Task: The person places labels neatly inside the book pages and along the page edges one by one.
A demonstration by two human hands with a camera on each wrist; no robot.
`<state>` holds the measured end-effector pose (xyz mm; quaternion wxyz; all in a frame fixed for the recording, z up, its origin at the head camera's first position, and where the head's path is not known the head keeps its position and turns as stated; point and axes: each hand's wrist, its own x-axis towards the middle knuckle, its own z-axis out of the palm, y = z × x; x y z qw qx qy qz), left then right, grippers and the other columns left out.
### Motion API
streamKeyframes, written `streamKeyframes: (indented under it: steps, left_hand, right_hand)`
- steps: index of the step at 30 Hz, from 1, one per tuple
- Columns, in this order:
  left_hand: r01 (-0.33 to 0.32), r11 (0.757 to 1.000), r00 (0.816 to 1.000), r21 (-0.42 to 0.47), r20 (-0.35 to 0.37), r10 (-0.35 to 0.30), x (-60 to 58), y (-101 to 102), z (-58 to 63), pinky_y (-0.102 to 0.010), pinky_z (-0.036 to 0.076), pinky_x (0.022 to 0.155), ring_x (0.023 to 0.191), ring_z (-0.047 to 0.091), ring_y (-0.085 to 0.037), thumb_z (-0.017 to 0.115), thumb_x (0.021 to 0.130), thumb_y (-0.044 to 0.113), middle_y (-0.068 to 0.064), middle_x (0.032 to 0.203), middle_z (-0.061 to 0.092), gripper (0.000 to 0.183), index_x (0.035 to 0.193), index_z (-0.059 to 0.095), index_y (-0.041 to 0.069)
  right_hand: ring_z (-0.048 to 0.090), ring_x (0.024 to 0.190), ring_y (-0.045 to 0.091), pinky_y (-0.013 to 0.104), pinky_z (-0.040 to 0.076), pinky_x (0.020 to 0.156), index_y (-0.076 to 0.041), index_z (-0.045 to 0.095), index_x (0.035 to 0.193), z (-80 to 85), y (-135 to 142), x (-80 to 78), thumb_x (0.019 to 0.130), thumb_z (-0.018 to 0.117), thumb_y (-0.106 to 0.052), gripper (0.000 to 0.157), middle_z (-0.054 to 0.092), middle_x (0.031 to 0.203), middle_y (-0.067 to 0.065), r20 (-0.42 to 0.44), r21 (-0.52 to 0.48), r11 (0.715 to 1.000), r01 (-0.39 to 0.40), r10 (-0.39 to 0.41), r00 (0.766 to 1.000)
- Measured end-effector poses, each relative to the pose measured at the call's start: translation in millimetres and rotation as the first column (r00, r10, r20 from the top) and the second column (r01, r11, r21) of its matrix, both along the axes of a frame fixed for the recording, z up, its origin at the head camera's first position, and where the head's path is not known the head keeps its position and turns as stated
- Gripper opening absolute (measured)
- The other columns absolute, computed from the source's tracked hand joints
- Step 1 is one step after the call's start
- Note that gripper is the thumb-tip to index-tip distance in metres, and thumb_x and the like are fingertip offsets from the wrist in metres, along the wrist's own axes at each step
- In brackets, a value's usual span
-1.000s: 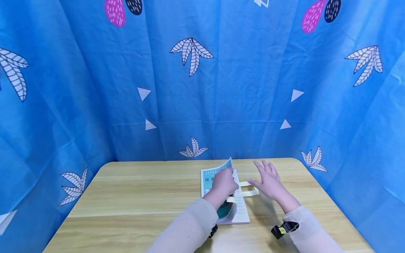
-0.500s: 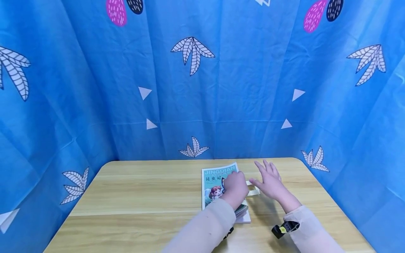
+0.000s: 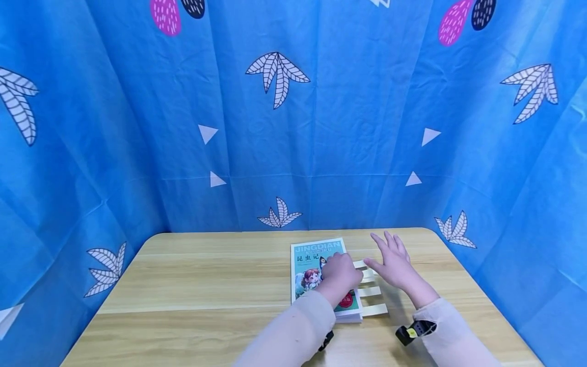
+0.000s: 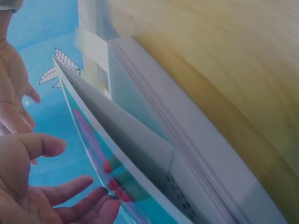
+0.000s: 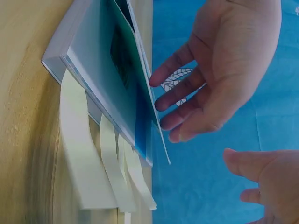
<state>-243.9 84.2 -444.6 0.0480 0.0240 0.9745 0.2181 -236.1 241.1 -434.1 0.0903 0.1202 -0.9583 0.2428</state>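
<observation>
A paperback book (image 3: 304, 260) with a green illustrated cover lies on the wooden table, its cover lifted a little off the pages (image 4: 140, 88). My left hand (image 3: 340, 278) is over the cover's right side; the right wrist view shows its fingertips (image 5: 161, 103) against the cover, loosely bent. Several pale yellow paper strips (image 3: 374, 310) stick out from the book's right edge. Beside them my right hand (image 3: 395, 265) hovers with spread fingers, holding nothing. From the right wrist, its thumb (image 5: 243, 163) shows apart from the book.
The light wooden table (image 3: 206, 285) stretches around the book. Behind it and at both sides hangs a blue curtain (image 3: 367, 127) with leaf and triangle prints. A black band with a small device (image 3: 405, 335) sits on the right wrist.
My left hand has carried the cover and front pages over to the right, then shifted slightly left over the cover. More strips now show at the right edge. The right hand has barely moved.
</observation>
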Motion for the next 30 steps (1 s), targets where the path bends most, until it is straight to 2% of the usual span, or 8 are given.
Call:
streamKeyframes:
  steps: [5, 9, 14, 17, 23, 30]
  left_hand:
    - [0.036, 0.999, 0.999, -0.012, 0.013, -0.036, 1.7, -6, -0.1, -0.043, 0.056, 0.070, 0.096, 0.061, -0.026, 0.074, 0.087, 0.029, -0.007, 0.103, 0.063, 0.025, 0.105, 0.073, 0.012]
    - [0.081, 0.994, 0.997, -0.072, 0.007, -0.080, 5.5, -10, -0.7, -0.043, 0.058, 0.076, 0.104, 0.060, -0.026, 0.079, 0.082, 0.026, -0.008, 0.108, 0.063, 0.031, 0.109, 0.073, 0.012]
    - [0.120, 0.987, 0.993, -0.108, 0.024, -0.118, 9.9, -14, -3.4, -0.044, 0.059, 0.081, 0.117, 0.058, -0.029, 0.081, 0.081, 0.031, -0.009, 0.134, 0.061, 0.042, 0.117, 0.072, 0.011]
    - [0.140, 0.982, 0.990, -0.127, 0.032, -0.137, 10.8, -16, -7.0, -0.045, 0.059, 0.083, 0.123, 0.056, -0.030, 0.081, 0.081, 0.031, -0.009, 0.142, 0.056, 0.045, 0.121, 0.072, 0.011]
    - [0.174, 0.972, 0.985, -0.159, 0.037, -0.170, 12.1, -19, -12.1, -0.046, 0.054, 0.096, 0.131, 0.052, -0.032, 0.078, 0.083, 0.026, -0.008, 0.144, 0.055, 0.046, 0.127, 0.070, 0.013]
    - [0.221, 0.961, 0.975, -0.168, 0.035, -0.219, 16.9, -24, -16.9, -0.048, 0.048, 0.103, 0.129, 0.052, -0.031, 0.084, 0.080, 0.032, -0.008, 0.140, 0.058, 0.040, 0.115, 0.075, 0.013]
  right_hand:
    - [0.003, 0.143, 0.059, 0.081, 0.011, 0.104, -0.003, 0.035, 0.153, 1.7, 0, 1.2, 0.095, 0.069, -0.031, 0.073, 0.015, 0.157, 0.038, 0.006, -0.003, 1.000, 0.002, -0.002, 1.000]
    - [0.003, 0.143, 0.059, 0.082, 0.010, 0.104, -0.004, 0.035, 0.153, 0.3, 1, 1.8, 0.095, 0.070, -0.031, 0.073, 0.014, 0.157, 0.038, 0.012, 0.000, 1.000, 0.005, -0.005, 1.000]
    - [0.003, 0.143, 0.059, 0.082, 0.011, 0.103, -0.004, 0.035, 0.153, -1.8, 2, 2.8, 0.095, 0.069, -0.031, 0.073, 0.015, 0.156, 0.038, 0.011, 0.000, 1.000, 0.008, -0.008, 1.000]
    - [0.003, 0.143, 0.058, 0.082, 0.012, 0.103, -0.004, 0.035, 0.153, -1.9, 3, 3.6, 0.095, 0.069, -0.030, 0.072, 0.016, 0.156, 0.038, 0.011, -0.002, 1.000, 0.008, -0.008, 1.000]
    - [0.004, 0.143, 0.058, 0.082, 0.012, 0.104, -0.004, 0.036, 0.153, -2.2, 1, 4.5, 0.095, 0.070, -0.029, 0.071, 0.017, 0.156, 0.038, 0.008, 0.006, 1.000, 0.013, -0.013, 1.000]
    - [0.004, 0.143, 0.058, 0.082, 0.012, 0.104, -0.005, 0.036, 0.153, -3.9, 0, 6.4, 0.094, 0.071, -0.030, 0.073, 0.017, 0.156, 0.037, 0.010, 0.012, 1.000, 0.012, -0.012, 1.000]
